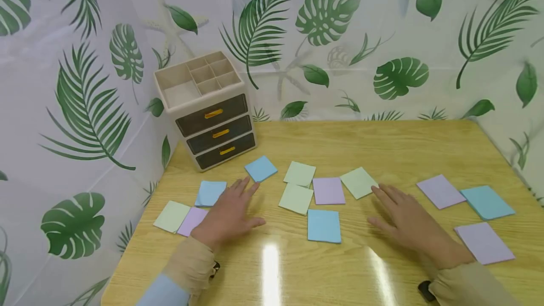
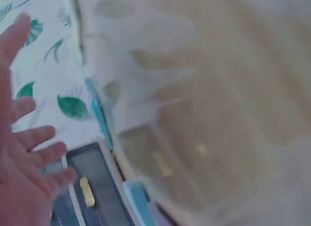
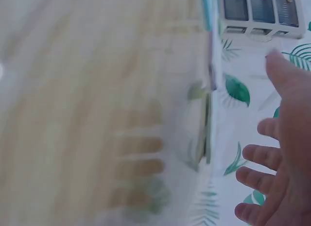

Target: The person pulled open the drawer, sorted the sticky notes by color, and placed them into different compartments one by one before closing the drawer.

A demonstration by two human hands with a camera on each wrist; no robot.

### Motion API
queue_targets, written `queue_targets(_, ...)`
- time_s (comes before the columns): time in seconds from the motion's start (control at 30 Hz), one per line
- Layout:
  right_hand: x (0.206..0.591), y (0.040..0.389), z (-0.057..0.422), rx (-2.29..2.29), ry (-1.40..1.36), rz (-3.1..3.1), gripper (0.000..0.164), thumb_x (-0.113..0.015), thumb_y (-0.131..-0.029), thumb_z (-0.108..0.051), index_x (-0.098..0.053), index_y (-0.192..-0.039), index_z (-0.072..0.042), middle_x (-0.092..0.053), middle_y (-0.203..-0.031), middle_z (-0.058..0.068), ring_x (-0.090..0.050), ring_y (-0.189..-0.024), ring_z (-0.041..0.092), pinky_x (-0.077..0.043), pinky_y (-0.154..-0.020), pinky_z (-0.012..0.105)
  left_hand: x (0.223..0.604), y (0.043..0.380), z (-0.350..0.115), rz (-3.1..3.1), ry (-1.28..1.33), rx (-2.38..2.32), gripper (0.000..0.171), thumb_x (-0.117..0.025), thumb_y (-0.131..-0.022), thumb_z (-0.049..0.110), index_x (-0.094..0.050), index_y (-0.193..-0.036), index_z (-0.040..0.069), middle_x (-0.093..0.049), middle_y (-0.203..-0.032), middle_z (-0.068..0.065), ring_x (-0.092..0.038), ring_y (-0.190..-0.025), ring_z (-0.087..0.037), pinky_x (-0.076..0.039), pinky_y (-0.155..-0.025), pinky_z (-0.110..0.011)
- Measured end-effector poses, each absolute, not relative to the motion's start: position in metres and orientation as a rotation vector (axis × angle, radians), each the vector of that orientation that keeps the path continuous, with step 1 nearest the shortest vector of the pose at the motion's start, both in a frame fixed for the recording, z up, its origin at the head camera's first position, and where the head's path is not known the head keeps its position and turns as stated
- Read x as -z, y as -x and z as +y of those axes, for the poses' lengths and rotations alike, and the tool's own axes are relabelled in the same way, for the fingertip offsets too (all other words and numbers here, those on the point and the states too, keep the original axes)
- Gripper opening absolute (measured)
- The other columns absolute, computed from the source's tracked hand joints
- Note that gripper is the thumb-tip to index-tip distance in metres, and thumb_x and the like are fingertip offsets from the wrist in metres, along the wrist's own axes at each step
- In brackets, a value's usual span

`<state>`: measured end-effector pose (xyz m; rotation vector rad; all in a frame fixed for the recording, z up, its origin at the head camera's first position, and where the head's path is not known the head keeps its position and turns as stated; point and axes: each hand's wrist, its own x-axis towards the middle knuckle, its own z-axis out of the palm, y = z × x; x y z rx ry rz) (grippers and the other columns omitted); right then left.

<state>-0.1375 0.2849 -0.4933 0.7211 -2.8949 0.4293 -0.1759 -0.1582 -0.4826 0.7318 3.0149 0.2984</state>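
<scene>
Left hand (image 1: pixel 229 212) fanned wide over the counter (image 1: pixel 382 148), a blue sticky note (image 1: pixel 261 168) just off its fingertips at one o'clock! The right hand (image 1: pixel 403 212), wide too, had a pale green sticky note (image 1: pixel 358 182) at ten o'clock, just by its fingertips!

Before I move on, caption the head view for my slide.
Left hand and right hand open over a table dotted with coloured paper squares, a drawer unit at the back left.
</scene>
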Motion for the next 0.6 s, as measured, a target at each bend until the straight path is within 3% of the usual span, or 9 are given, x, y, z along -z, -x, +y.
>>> queue_targets(0.17, 0.477, 0.143, 0.271, -0.618, -0.599, -2.94, 0.066, -0.047, -0.099, -0.047, -0.033, -0.148, -0.004, -0.037, -0.146, 0.022, -0.037, -0.13, 0.044, -0.032, -0.101, 0.059, 0.454, 0.19, -0.17, 3.163, -0.754, -0.745, 0.066, -0.061, -0.093, 0.044, -0.041, -0.143, 0.006, -0.047, -0.141, -0.014, -0.047, -0.127, -0.031, -0.042, -0.1, -0.048)
queue_targets(0.3, 0.467, 0.148, 0.255, -0.698, -0.477, -2.931, 0.063, -0.043, -0.1, -0.048, -0.037, -0.146, -0.005, -0.043, -0.143, 0.021, -0.041, -0.128, 0.042, -0.036, -0.099, 0.058, 0.429, 0.208, -0.182, 3.329, -0.725, -0.997, 0.045, -0.061, -0.096, 0.031, -0.056, -0.128, 0.0, -0.062, -0.119, -0.015, -0.061, -0.104, -0.03, -0.051, -0.083, -0.044)
queue_targets(0.47, 0.458, 0.154, 0.237, -0.776, -0.417, -2.857, 0.057, -0.045, -0.101, -0.044, -0.046, -0.139, -0.002, -0.053, -0.133, 0.021, -0.053, -0.115, 0.04, -0.043, -0.09, 0.056, 0.401, 0.232, -0.197, 3.546, -0.604, -1.229, 0.03, -0.061, -0.095, 0.024, -0.064, -0.111, -0.002, -0.065, -0.1, -0.016, -0.061, -0.084, -0.029, -0.05, -0.072, -0.041)
queue_targets(0.6, 0.455, 0.163, 0.225, -0.785, -0.389, -2.853, 0.057, -0.041, -0.102, -0.046, -0.05, -0.136, -0.002, -0.058, -0.126, 0.021, -0.058, -0.11, 0.038, -0.046, -0.086, 0.054, 0.377, 0.251, -0.209, 3.727, -0.494, -1.297, 0.029, -0.061, -0.092, 0.022, -0.063, -0.105, -0.004, -0.062, -0.098, -0.018, -0.056, -0.091, -0.035, -0.044, -0.08, -0.045)
